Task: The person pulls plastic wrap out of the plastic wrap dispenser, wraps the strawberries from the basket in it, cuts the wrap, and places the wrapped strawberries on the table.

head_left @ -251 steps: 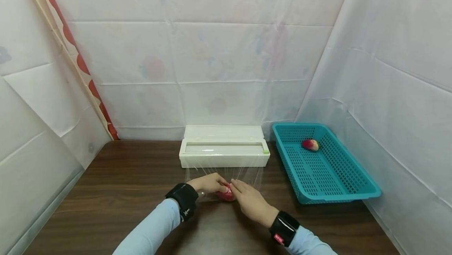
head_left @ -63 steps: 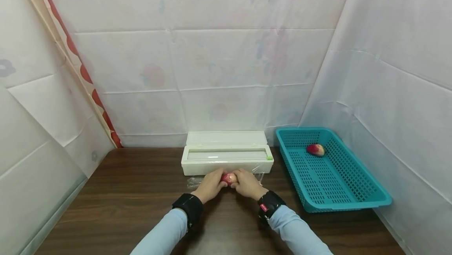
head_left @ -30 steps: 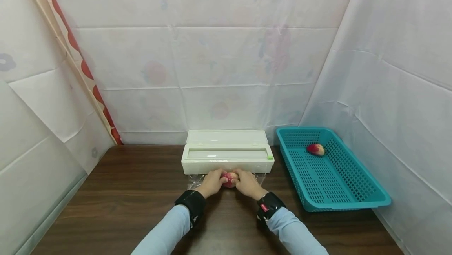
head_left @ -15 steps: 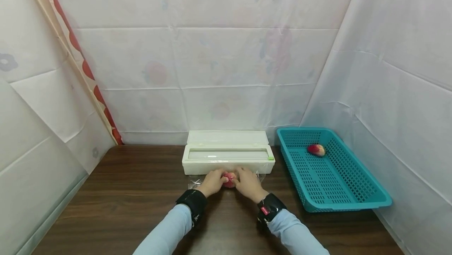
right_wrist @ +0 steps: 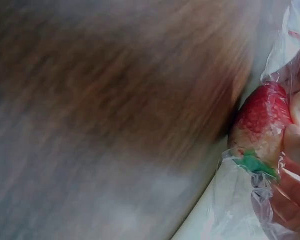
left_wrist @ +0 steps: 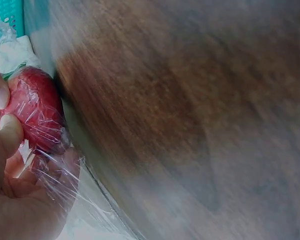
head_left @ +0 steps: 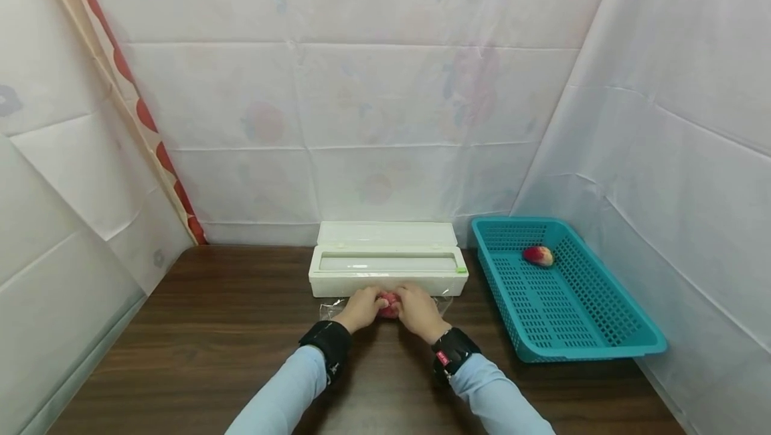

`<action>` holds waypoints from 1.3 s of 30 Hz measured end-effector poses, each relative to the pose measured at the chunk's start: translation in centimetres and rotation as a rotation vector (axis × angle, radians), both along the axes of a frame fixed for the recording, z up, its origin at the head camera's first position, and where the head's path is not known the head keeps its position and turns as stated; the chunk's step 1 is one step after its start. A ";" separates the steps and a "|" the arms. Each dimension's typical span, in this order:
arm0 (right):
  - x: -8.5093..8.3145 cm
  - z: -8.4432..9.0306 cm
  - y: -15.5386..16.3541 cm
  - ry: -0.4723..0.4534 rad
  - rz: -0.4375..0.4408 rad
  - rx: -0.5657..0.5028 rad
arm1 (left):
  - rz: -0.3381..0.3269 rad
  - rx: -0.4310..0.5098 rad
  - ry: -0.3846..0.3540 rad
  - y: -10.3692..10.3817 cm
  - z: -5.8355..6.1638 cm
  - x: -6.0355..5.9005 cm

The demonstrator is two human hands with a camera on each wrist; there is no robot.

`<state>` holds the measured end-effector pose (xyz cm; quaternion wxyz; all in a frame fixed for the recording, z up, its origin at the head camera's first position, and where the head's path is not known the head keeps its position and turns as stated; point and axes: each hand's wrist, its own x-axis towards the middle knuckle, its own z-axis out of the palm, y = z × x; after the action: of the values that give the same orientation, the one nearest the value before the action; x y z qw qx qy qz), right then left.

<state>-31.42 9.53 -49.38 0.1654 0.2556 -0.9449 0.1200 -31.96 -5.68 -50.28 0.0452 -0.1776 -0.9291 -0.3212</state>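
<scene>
A red strawberry [head_left: 388, 304] with a pale end and a green cap sits between both hands, with clear cling film [right_wrist: 270, 200] wrapped round it. Thumb and fingers of my left hand [head_left: 360, 309] hold it from the left; film bunches across that palm in the left wrist view. From the other side, my right hand [head_left: 419, 312] grips the fruit, and film gathers under those fingers. Right behind the hands stands a white cling film dispenser [head_left: 388, 286], its lid raised. Loose film spreads at its front on both sides. The fingers hide part of the strawberry.
To the right, a teal plastic basket [head_left: 596, 352] holds another red and cream fruit [head_left: 538, 255]. Dark wooden table [head_left: 181, 355] lies under everything. White sheets [head_left: 373, 100] rise as walls at the back and both sides.
Earlier the film stretched from the dispenser to the hands, nearer the front; both hands and the strawberry have since moved back against it. Lately the strawberry has turned, showing more red.
</scene>
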 end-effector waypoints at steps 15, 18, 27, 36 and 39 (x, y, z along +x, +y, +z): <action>-0.4 0.1 -0.4 -0.080 -0.006 0.034 | 0.005 0.104 0.012 -0.9 -0.5 0.3; -0.4 0.0 -0.5 -0.084 -0.006 0.037 | 0.002 0.084 0.053 -1.6 -0.5 0.4; -0.7 -0.1 0.1 -0.021 -0.025 0.047 | 0.076 -0.053 0.256 -2.6 1.1 0.8; -0.6 0.0 -0.1 -0.028 -0.017 0.011 | -0.097 -0.092 0.425 0.0 0.3 0.7; -0.7 -0.1 -0.3 -0.051 -0.022 0.002 | -0.065 -0.095 0.410 0.1 -0.1 0.8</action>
<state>-32.07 9.21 -49.50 0.1422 0.2422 -0.9517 0.1239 -31.21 -5.61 -50.43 0.2147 -0.2710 -0.9084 -0.2353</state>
